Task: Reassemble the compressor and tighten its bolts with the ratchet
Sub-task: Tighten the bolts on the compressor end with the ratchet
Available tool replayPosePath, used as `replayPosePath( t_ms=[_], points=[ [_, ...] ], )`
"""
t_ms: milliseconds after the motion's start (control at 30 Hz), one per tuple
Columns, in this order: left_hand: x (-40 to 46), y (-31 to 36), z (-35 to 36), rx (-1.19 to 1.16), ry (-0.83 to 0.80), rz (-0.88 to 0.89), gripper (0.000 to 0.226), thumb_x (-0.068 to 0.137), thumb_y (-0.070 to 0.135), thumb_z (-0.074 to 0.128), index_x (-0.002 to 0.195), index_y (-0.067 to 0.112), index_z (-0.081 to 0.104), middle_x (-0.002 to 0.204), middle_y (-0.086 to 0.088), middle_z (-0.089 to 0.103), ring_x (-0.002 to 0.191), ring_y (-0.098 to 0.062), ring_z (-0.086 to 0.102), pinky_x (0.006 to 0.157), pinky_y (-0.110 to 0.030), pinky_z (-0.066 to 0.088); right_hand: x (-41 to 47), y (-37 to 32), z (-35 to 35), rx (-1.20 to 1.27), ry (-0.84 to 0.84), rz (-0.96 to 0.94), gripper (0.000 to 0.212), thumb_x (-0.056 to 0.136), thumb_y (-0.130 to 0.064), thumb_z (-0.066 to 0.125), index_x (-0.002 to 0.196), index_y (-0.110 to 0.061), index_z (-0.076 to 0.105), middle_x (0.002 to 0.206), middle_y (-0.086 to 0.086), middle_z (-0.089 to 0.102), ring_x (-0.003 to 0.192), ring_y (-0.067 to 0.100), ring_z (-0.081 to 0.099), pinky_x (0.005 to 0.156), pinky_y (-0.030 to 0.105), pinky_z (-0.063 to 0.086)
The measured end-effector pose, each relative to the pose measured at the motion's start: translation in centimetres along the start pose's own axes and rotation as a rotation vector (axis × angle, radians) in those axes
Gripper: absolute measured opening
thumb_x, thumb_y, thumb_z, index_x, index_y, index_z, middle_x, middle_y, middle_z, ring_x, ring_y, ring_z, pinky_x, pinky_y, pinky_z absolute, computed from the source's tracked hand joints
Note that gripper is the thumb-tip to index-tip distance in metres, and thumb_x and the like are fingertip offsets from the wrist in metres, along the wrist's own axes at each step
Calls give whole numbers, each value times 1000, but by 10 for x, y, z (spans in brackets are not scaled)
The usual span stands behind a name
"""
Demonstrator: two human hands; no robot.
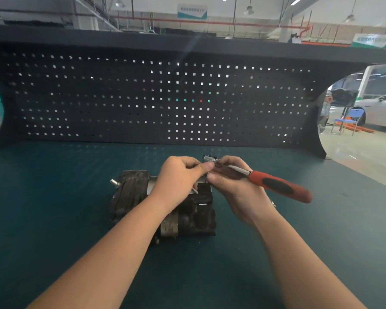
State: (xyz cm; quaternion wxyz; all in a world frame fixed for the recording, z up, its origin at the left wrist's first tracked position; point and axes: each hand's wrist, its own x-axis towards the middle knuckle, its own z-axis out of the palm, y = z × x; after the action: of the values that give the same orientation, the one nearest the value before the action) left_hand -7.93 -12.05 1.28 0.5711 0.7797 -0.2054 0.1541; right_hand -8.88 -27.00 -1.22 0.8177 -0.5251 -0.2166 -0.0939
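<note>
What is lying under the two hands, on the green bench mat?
The dark compressor lies below the left hand and right hand, which holds the ratchet. Its upper middle part is covered by them, so bolts there cannot be seen.

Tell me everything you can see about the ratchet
The ratchet has a slim shiny metal shank and a thick red handle with a black grip inset. It is held above the dark compressor, handle slanting down to the right, free of the table. The right hand grips the shank; the left hand pinches near its small metal head, which is blurred.
</note>
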Motion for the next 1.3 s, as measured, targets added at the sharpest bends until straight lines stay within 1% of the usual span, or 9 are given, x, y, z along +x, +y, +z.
replayPosePath(
  t_ms=[133,300,467,567,733,833,900,1033,1300],
  points=[
    [0,1,3,57,-13,-25,38,86,35,70,51,21,65,42,3,51,42,-9,47,57,-28,47,-2,-1,2,-203,16,-63,36,68,11,75,92,-10,57,92,8,74,96,25,71,83,31,55],
    [-3,10,4,87,19,-8,47,87,38,68,46,16,58,41,-2,52,42,-12,50,61,-38,51,-5,-7,8,-260,83,-136,36,72,20,70,88,-11,59,85,3,74,89,21,72,76,26,55],
    [-8,19,5,110,93,0,51,93,42,57,52,12,63,39,-2,54,40,-10,52,59,-31,50,-4,-5,17,-211,138,-194,42,70,25,67,87,-12,58,91,14,72,86,23,71,78,37,59],
    [-9,22,5,84,123,-66,51,97,47,47,67,14,73,34,2,52,37,-4,51,55,-21,47,-3,-6,15,-178,147,-190,42,69,22,71,82,-18,64,93,17,72,91,28,71,76,28,57],
    [-12,21,2,58,182,-199,58,98,53,38,63,23,73,35,5,51,56,-21,64,70,-40,58,-2,-3,10,-88,95,-85,38,66,11,74,78,-24,65,93,12,71,99,31,68,81,29,53],
    [-9,11,-5,112,324,-214,55,96,53,44,74,9,69,43,2,58,47,-13,61,60,-34,54,-1,0,7,-59,107,6,40,73,17,69,79,-22,61,90,14,66,88,26,64,74,30,55],
    [-5,3,-14,-28,356,-325,47,94,47,54,77,4,64,39,6,55,34,-4,52,45,-23,44,0,-2,2,-60,102,45,39,77,18,65,83,-19,55,88,14,64,84,25,63,74,32,56],
    [-3,-4,-34,-520,181,-665,28,88,26,69,75,5,55,38,7,49,30,0,40,28,-12,24,0,-5,-7,-144,60,77,42,73,19,68,87,-15,48,87,15,66,82,28,65,73,34,56],
    [0,-9,-58,-741,58,-888,27,89,29,64,77,7,53,46,0,55,30,-1,41,25,-10,22,0,-4,-7,-417,0,22,42,62,3,76,71,-34,58,78,0,71,72,15,69,67,22,53]
  ],
)
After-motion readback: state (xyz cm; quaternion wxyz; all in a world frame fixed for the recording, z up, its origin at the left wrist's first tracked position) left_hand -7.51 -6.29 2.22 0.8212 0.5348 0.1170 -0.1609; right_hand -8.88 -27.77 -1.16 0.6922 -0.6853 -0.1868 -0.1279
